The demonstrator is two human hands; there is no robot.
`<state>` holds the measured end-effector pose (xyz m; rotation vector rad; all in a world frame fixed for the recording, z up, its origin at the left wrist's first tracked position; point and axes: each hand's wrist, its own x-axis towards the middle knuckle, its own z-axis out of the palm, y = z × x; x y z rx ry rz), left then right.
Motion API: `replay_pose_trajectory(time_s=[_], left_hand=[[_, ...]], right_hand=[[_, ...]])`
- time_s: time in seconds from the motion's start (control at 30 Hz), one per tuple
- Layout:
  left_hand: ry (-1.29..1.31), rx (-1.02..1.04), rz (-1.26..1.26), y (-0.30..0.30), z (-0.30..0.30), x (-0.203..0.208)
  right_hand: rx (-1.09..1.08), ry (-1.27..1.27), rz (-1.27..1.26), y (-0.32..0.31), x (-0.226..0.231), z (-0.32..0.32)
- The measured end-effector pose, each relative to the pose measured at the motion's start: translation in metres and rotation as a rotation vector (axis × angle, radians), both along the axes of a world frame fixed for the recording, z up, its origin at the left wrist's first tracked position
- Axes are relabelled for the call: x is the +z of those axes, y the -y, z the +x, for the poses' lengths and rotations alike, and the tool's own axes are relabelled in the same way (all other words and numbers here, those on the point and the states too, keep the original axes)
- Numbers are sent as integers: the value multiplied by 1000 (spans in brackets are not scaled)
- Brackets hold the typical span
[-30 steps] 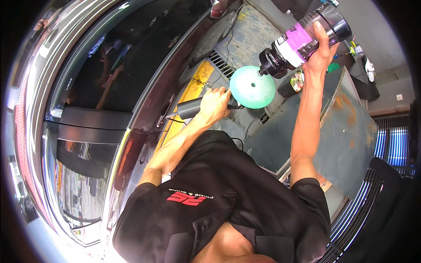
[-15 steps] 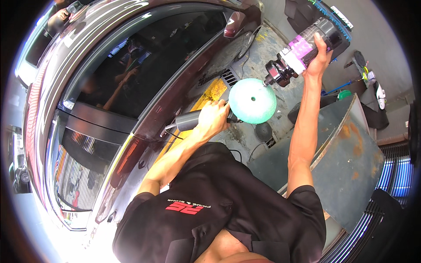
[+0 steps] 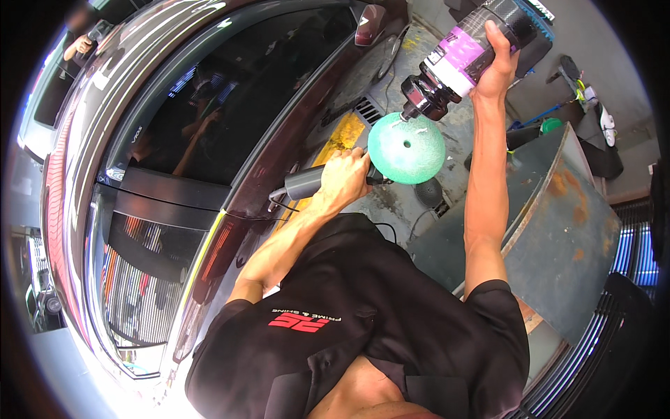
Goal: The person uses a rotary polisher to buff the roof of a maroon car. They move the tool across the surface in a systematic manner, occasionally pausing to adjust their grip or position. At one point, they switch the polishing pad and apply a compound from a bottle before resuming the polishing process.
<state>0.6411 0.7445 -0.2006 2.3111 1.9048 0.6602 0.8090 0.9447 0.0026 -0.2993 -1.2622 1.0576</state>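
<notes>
My left hand (image 3: 345, 180) is wrapped round the dark body of a corded polishing machine (image 3: 304, 183). Its round green foam pad (image 3: 408, 159) faces up, with a small hole in the middle. In my right hand (image 3: 497, 66), a dark bottle with a purple and white label (image 3: 455, 59) is tipped nozzle down. The black nozzle (image 3: 413, 110) is at the pad's far edge; whether it touches cannot be made out. White streaks of liquid (image 3: 421, 130) lie on the foam near it.
A dark maroon car (image 3: 262, 164) with tinted windows stands along my left. To my right is a worn grey metal panel (image 3: 558, 237) with rust patches. A floor drain (image 3: 370, 112) lies ahead, beside a yellow stripe (image 3: 342, 136). Another person's hand (image 3: 78, 46) shows at the far left.
The bottle has moved left and its nozzle has shifted along the pad's far edge. More white liquid shows on the foam. The pad and polisher sit slightly higher in view.
</notes>
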Motion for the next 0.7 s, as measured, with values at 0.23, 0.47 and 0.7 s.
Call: replay_pose_trajectory(time_s=[0.23,0.47,0.7], left_hand=[[40,-30,8,19,-19,4],[61,-33,-40,49,-39,7],[87,-26,1,79,-57,3]], right_hand=[[150,71,-166,41,-19,-26],[189,-66,-114,77,-5,2],[-14,-45,-229,115,-5,2]])
